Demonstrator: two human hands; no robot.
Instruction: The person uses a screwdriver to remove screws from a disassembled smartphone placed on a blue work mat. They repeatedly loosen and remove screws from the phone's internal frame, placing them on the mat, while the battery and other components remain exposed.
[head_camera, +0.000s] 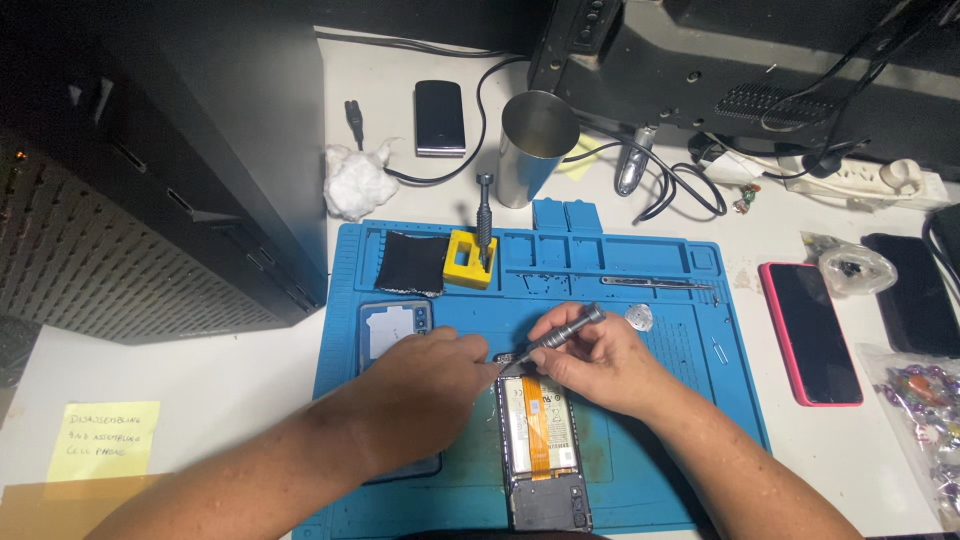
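Two hands meet at the middle of the frame, over the top edge of an opened phone (540, 440). My right hand (600, 365) has its fingers clamped on a slim grey screwdriver (560, 335); the shaft slants from upper right down to lower left, its tip resting at the phone's upper left corner. My left hand (425, 385) comes in from the lower left, its fingers pinched together right at that same corner, just beside the tip; whether they grip something tiny there I cannot tell. The phone lies directly below both hands in the picture, its long axis running up and down the frame, the battery and an orange flex strip showing. Both hands are equally close to its upper end.

Beneath it all is a blue work mat (700, 300) on the bench. Left of my left hand lies the phone's back cover (392, 325), partly hidden. Farther up the mat sit a black cloth (412, 262), a yellow holder (468, 262) with a second driver standing in it, and tweezers (655, 284). A red-edged phone (810, 335) lies off the mat at right.
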